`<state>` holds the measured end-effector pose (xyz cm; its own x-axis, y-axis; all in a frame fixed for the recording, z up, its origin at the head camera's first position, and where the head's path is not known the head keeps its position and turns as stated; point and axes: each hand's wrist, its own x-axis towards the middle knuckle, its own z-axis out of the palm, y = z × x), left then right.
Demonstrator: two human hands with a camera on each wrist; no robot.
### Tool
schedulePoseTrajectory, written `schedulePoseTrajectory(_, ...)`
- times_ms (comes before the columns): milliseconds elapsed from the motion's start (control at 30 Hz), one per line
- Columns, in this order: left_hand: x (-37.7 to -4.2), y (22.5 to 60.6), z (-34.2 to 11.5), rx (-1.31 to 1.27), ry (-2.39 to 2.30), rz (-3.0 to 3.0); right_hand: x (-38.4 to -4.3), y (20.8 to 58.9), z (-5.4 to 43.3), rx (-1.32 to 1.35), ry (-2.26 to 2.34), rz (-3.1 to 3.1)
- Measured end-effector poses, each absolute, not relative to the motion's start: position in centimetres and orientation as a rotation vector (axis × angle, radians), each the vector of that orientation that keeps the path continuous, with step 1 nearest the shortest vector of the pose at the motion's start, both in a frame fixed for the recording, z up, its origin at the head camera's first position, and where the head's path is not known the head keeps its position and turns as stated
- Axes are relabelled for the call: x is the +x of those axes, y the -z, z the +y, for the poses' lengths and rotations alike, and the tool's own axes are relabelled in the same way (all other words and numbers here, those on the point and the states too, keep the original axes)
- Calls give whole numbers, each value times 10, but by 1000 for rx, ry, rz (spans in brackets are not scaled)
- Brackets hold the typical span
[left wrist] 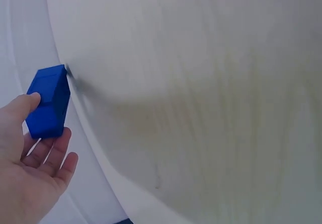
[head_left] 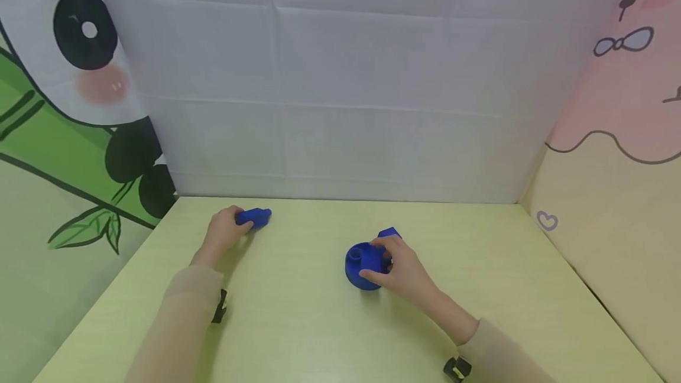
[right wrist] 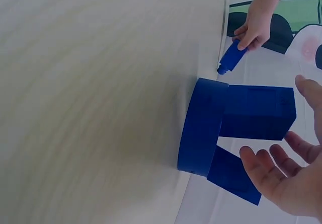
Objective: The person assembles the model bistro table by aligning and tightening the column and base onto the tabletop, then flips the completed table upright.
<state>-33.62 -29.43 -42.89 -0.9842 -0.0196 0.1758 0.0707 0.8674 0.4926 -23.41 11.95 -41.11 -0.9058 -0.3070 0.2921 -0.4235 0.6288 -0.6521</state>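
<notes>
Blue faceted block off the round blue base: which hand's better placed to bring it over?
Left, likely: the left hand grips the block; the right hand is apart from it, at the base.

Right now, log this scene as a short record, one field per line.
Left hand: grips a small blue piece
Right hand: fingers spread at the round blue base; contact unclear
Base location: on the pale yellow table
Blocks at base, right wrist view: straight block and slanted block, both blue
Backdrop: pale sheet, cartoon drawings either side
</notes>
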Motion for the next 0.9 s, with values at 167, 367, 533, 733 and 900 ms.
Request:
schedulePoseTrajectory(167, -331, 417, -278, -11, 735, -2825, -231, 419, 112, 624, -1088, -2677)
schedulePoseTrajectory(367, -324, 402, -262, 13, 721, -2783, -228, 418, 110, 680, -1094, -2635)
schedulePoseTrajectory(533, -314, 383, -249, -17, 743, -2764, -228, 417, 114, 701, -1090, -2633)
schedulePoseTrajectory(733, -299, 357, -231, -82, 795, -2733, -231, 414, 122, 819, -1085, -2586)
schedulePoseTrajectory(900, -287, 338, -217, -99, 814, -2709, -236, 411, 130, 933, -1105, -2563)
